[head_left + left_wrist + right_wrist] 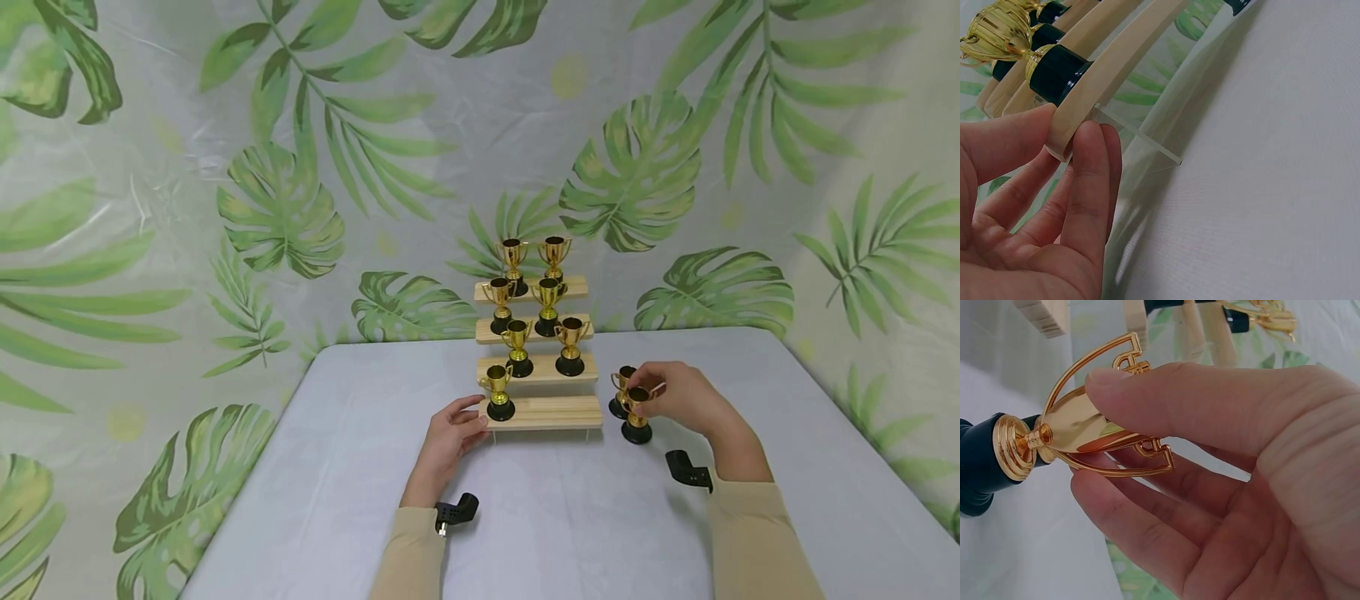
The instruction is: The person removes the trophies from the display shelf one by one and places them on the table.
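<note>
My left hand (pixel 447 433) pinches the left end of the lowest board of a wooden tiered display stand (pixel 555 413); in the left wrist view, the thumb lies above the board (pixel 1082 103) and fingertips are beneath it. A gold trophy (pixel 499 385) with a black base stands on this board, close to that hand. At the right of the stand, my right hand (pixel 686 400) holds a gold trophy (pixel 637 414) by its cup, thumb on one side and fingers on the other (pixel 1075 422). Another trophy (pixel 622 382) stands just behind it, partly hidden.
Several trophies stand in pairs on the three upper tiers, including one at the right of the third tier (pixel 571 342). Clear legs (pixel 1141 134) support the stand. A white cloth (pixel 360 442) covers the table, and a leaf-print sheet (pixel 480 125) hangs behind.
</note>
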Motion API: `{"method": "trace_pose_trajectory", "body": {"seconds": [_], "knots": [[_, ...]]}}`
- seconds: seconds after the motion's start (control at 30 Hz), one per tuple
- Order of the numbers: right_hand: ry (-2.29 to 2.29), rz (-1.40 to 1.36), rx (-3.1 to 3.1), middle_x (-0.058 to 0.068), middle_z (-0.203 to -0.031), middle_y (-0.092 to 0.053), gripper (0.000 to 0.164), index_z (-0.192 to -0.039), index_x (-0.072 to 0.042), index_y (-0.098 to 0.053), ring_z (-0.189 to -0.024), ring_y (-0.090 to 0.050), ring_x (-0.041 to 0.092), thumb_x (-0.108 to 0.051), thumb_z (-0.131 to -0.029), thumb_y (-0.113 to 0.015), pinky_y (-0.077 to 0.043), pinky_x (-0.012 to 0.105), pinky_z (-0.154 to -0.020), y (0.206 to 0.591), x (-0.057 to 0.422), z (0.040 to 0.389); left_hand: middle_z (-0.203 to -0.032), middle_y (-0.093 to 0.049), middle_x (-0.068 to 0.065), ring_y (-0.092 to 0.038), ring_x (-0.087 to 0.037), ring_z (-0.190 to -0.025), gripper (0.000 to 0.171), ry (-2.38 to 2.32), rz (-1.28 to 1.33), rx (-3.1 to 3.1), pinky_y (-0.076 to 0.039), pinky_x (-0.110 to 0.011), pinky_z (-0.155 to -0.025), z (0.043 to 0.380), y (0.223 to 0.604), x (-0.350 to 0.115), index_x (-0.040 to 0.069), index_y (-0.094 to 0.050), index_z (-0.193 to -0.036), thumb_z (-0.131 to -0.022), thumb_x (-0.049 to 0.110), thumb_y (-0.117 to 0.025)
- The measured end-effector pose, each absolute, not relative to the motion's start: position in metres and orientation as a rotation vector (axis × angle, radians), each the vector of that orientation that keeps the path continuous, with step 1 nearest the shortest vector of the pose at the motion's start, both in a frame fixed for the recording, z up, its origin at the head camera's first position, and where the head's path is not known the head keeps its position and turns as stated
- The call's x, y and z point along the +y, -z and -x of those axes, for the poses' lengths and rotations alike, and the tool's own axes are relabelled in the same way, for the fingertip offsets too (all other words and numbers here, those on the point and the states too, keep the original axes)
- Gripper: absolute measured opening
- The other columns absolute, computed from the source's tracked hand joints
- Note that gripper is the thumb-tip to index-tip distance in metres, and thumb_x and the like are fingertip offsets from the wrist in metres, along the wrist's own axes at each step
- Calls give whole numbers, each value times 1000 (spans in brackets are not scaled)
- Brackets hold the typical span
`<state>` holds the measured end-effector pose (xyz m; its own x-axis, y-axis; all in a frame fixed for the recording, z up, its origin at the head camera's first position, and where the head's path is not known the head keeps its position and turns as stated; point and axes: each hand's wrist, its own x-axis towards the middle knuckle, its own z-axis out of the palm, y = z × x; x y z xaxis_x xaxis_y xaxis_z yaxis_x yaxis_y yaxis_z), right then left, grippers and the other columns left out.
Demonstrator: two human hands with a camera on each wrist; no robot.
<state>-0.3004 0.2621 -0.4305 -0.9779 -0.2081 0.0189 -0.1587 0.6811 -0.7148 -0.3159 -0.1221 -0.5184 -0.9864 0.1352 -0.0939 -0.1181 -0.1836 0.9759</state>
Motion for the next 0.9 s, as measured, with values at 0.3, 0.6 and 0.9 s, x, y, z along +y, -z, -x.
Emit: {"method": "trace_pose_trajectory", "body": {"seconds": [0.3,0.6,0.9], "knots": [[1180,294,2825,10,-106,-64,34,-111,-9,-67,-94,-64,28,-13,-82,-83,-55,41,-74,434,264,301,-102,-64,-11,-67,-20,-86,46,-2303,-15,1897,-59,-35,-85,315,519,-121,5,-61,-135,-90,2,-73],[1160,305,2804,10,-104,-66,36,-109,-9,-65,-93,-63,27,-14,-80,-85,-53,39,-71,432,265,299,-102,-64,-11,-67,-19,-86,47,-2309,-18,1903,-59,-34,-84,316,521,-121,4,-61,-135,-90,2,-73],[1122,290,2807,9,-109,-66,42,-117,-10,-65,-98,-64,28,-17,-80,-85,-55,41,-75,428,270,298,-101,-64,-11,-67,-19,-86,47,-2313,-19,1903,-59,-34,-84,315,520,-121,4,-61,-135,-90,2,-73]]}}
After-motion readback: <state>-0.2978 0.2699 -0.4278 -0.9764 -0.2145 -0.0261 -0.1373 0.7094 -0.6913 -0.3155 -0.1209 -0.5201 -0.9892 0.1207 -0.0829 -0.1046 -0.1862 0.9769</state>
